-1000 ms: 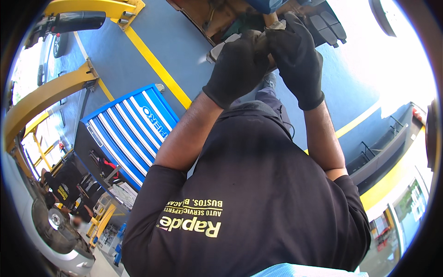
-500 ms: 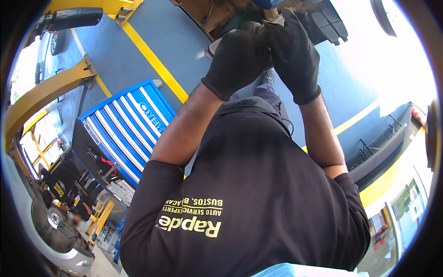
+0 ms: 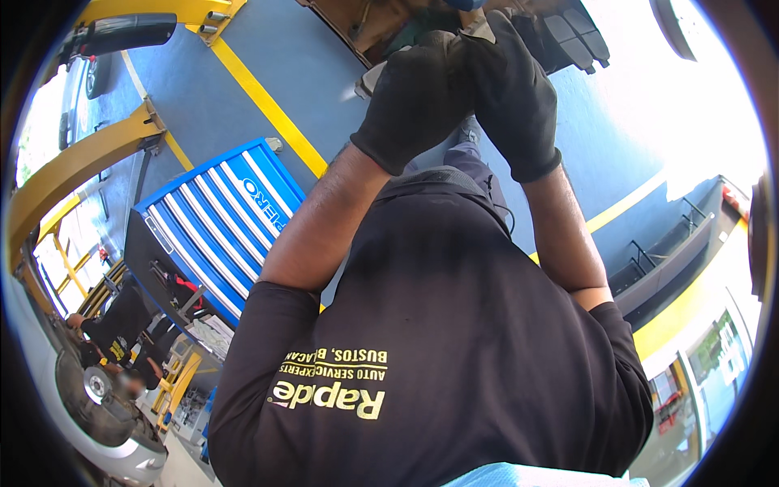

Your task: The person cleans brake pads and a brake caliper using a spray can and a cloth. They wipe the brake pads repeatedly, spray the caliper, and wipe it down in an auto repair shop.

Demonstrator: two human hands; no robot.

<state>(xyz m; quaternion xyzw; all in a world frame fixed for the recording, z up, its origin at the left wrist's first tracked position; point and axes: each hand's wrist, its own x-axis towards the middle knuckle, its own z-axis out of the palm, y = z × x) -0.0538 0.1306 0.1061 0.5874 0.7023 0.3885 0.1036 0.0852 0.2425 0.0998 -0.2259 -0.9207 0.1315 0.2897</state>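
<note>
My left hand, in a black work glove, is closed at the top of the view. My right hand, in a matching glove, is closed and pressed against it. A pale flat piece shows between the fingers at the far side of my right hand. Past the left edge of my left glove a grey metallic piece sticks out; the gloves hide whether it is gripped. Just beyond my right hand lie dark grey blocks that look like brake pads.
A brown, worn tray or bench holding parts is at the top edge. On the left stands a blue tool cabinet near a yellow lift arm. A co-worker is beside a silver car at lower left. A dark rack stands right.
Both hands have shifted very slightly up and left in the view, still held together. The pale piece between the fingers shows at a slightly different angle.
</note>
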